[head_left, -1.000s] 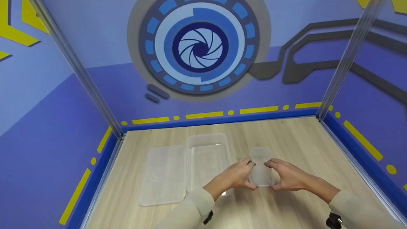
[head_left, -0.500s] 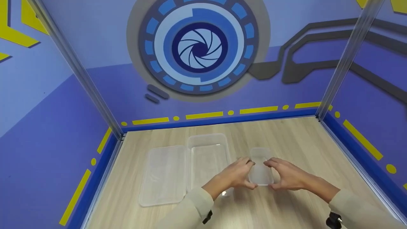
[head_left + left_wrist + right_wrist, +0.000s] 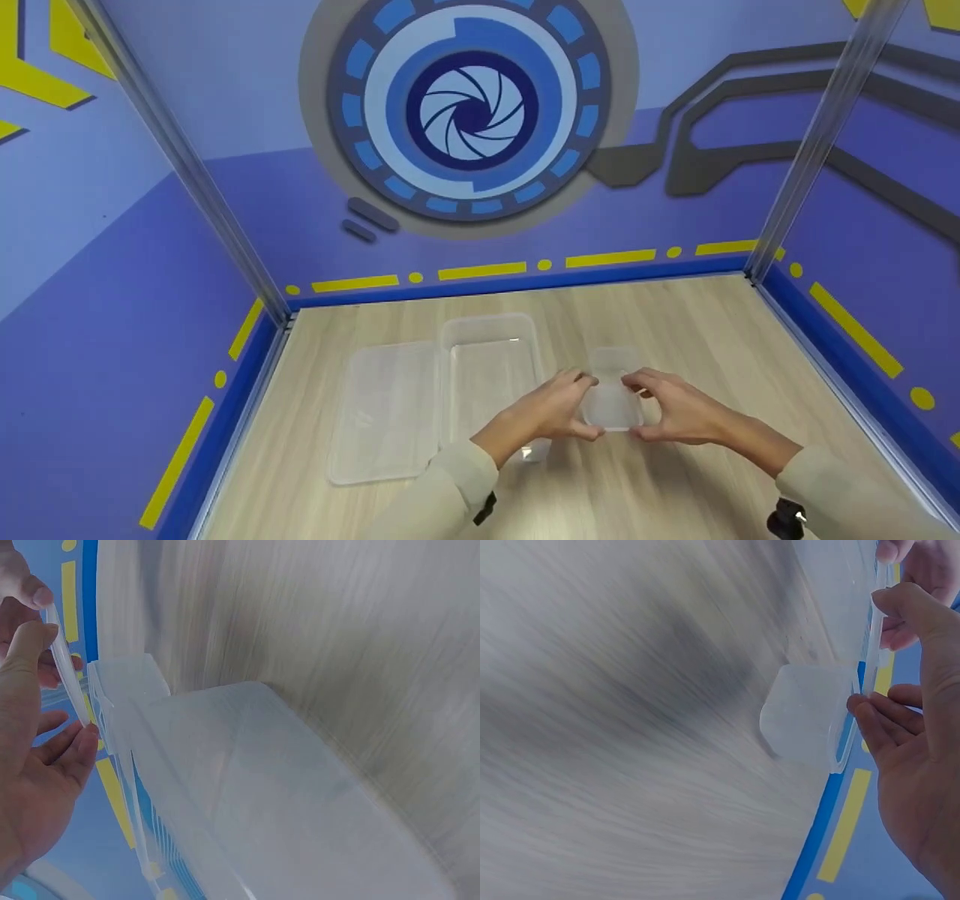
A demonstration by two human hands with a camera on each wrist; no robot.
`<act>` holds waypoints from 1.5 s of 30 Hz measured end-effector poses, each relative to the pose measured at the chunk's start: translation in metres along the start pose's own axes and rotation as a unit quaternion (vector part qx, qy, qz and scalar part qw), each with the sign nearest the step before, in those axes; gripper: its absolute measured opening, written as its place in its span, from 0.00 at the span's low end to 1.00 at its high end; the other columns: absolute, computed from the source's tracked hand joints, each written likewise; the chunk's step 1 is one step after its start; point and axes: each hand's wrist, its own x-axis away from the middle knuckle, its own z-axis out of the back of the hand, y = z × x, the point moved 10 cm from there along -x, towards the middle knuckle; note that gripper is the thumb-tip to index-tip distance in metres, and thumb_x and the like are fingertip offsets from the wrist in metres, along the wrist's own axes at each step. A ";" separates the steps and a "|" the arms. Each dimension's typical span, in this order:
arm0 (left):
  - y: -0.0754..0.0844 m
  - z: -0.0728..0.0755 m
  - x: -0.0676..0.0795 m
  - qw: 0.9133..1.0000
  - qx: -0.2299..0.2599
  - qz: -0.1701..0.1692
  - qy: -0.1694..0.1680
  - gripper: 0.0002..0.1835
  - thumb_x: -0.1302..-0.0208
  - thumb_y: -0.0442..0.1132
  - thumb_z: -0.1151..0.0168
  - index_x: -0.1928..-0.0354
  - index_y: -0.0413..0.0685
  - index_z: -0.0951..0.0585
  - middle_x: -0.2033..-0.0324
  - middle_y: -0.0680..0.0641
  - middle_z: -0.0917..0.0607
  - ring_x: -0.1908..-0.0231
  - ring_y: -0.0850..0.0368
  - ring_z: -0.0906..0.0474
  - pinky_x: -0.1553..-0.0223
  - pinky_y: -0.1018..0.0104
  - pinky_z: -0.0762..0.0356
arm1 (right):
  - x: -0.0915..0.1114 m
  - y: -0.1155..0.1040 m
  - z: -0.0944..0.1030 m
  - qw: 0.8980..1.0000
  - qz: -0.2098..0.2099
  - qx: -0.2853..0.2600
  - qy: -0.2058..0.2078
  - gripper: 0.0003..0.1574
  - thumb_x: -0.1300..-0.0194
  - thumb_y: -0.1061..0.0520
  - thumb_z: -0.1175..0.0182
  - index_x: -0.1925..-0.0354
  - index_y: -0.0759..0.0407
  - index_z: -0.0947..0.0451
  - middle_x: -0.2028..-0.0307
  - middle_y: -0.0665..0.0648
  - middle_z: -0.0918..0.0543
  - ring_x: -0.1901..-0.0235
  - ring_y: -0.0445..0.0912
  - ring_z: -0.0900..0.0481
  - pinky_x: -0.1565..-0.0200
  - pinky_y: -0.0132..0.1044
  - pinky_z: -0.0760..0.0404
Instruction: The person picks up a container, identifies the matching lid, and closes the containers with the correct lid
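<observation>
The right grip [image 3: 919, 772] holds a thin clear lid [image 3: 874, 656], seen edge-on, near a clear container [image 3: 802, 714] on the tabletop [image 3: 630, 780].

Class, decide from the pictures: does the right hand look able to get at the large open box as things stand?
Probably not directly: the right hand pinches the small lid, and the left hand lies between it and the large open box.

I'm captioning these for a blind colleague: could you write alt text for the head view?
A person's left hand and right hand hold a small translucent lid above a small clear container on a wood-grain table. To the left, a large open container stands beside a large flat lid.
</observation>
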 end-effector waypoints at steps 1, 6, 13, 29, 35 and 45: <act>-0.001 0.001 0.001 1.000 0.011 0.002 0.001 0.44 0.37 0.63 0.27 0.26 0.48 0.28 0.32 0.51 0.25 0.36 0.59 0.27 0.38 0.68 0.24 | 0.000 0.001 0.000 1.000 -0.001 -0.005 0.000 0.45 0.43 0.50 0.20 0.35 0.70 0.25 0.44 0.62 0.17 0.48 0.57 0.15 0.50 0.52 0.13; -0.008 0.006 0.003 0.998 0.054 0.000 0.019 0.44 0.37 0.61 0.25 0.26 0.47 0.28 0.34 0.51 0.25 0.38 0.63 0.25 0.39 0.70 0.24 | -0.003 0.006 0.002 1.000 -0.020 -0.017 0.002 0.47 0.43 0.49 0.20 0.34 0.74 0.26 0.43 0.65 0.16 0.46 0.58 0.15 0.47 0.53 0.14; -0.017 0.014 0.008 0.991 0.126 -0.005 0.040 0.40 0.35 0.59 0.25 0.29 0.47 0.26 0.38 0.52 0.23 0.41 0.62 0.22 0.41 0.72 0.23 | -0.003 0.013 0.005 0.996 -0.058 -0.063 0.019 0.45 0.40 0.47 0.21 0.34 0.71 0.25 0.42 0.67 0.16 0.45 0.60 0.15 0.43 0.56 0.17; -0.032 0.033 0.007 0.961 0.257 0.018 0.099 0.34 0.33 0.60 0.28 0.36 0.45 0.22 0.43 0.51 0.20 0.41 0.54 0.19 0.38 0.70 0.24 | 0.002 0.026 0.013 0.966 -0.122 -0.218 0.066 0.40 0.33 0.51 0.24 0.33 0.71 0.26 0.40 0.67 0.17 0.40 0.61 0.17 0.41 0.41 0.17; -0.036 0.034 0.009 0.947 0.298 0.032 0.113 0.29 0.30 0.60 0.31 0.39 0.48 0.22 0.45 0.52 0.20 0.42 0.52 0.19 0.38 0.69 0.23 | 0.004 0.029 0.015 0.954 -0.137 -0.255 0.082 0.35 0.30 0.53 0.28 0.33 0.70 0.27 0.40 0.69 0.18 0.40 0.62 0.17 0.45 0.27 0.19; -0.040 0.041 0.008 0.929 0.343 0.019 0.142 0.25 0.27 0.56 0.31 0.42 0.45 0.21 0.46 0.47 0.19 0.44 0.56 0.18 0.38 0.68 0.22 | 0.001 0.033 0.018 0.946 -0.169 -0.257 0.104 0.31 0.25 0.50 0.32 0.34 0.66 0.25 0.41 0.65 0.16 0.41 0.55 0.16 0.46 0.26 0.19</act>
